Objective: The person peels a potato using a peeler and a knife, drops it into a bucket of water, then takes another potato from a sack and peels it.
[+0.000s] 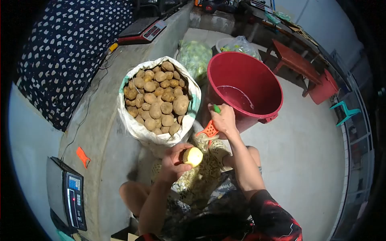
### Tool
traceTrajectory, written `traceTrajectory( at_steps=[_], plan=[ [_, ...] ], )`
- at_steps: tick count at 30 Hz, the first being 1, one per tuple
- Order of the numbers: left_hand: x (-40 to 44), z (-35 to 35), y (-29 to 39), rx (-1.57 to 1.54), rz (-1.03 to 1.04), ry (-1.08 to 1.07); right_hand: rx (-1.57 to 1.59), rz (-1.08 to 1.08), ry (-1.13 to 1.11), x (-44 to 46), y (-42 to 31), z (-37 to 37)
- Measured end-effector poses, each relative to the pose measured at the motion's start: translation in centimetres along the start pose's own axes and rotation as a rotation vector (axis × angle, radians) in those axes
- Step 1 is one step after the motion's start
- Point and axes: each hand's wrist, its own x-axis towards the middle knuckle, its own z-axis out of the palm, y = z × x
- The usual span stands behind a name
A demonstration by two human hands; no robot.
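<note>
My left hand (175,162) is wrapped round a potato (193,156), whose pale yellow peeled face points right and up. Just above and to the right, my right hand (223,119) grips a peeler (209,129) with an orange perforated part and a green end; the peeler is apart from the potato. A white sack (155,138) full of unpeeled potatoes stands in front of my left hand. Beside my right hand is a large red tub (245,82) with some liquid at its bottom. Peelings (201,176) are heaped between my legs, below both hands.
Scales stand at the lower left (66,197) and on the upper ledge (142,30). An orange tool (83,156) lies on the left ledge. Behind the sack is a bag of green produce (195,58). A red bench (295,60) and a turquoise stool (345,111) stand at right.
</note>
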Motion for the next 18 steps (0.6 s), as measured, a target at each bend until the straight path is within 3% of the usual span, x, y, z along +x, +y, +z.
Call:
traceTrajectory(
  at_steps=[1,2,4,6,9,11,13,18],
  plan=[
    [0.0,0.0,0.1,-0.061,0.001,-0.01,0.084,0.165,-0.117,0.1,0.2,-0.1],
    [0.0,0.1,0.0,-0.065,0.003,-0.011,0.073,0.001,0.012,-0.6,0.3,0.3],
    [0.2,0.7,-0.2,0.006,0.01,0.131,-0.002,-0.115,0.009,-1.8,-2.4,-1.2],
    [0.1,0.8,-0.5,0.029,0.01,0.118,-0.088,-0.242,0.049,-2.7,-4.0,-1.8],
    [0.0,0.2,-0.8,0.069,-0.003,0.072,-0.089,-0.118,0.076,-0.9,0.4,1.0],
    [-0.3,0.2,-0.4,-0.104,-0.051,-0.023,-0.13,-0.132,0.116,-0.3,1.0,1.0],
    [0.0,0.5,-0.5,-0.128,-0.067,0.012,0.147,0.044,-0.01,-0.4,0.0,0.2],
    [0.4,0.6,-1.2,0.003,0.04,0.105,0.085,-0.215,-0.013,-2.7,-3.4,-1.4]
  ],
)
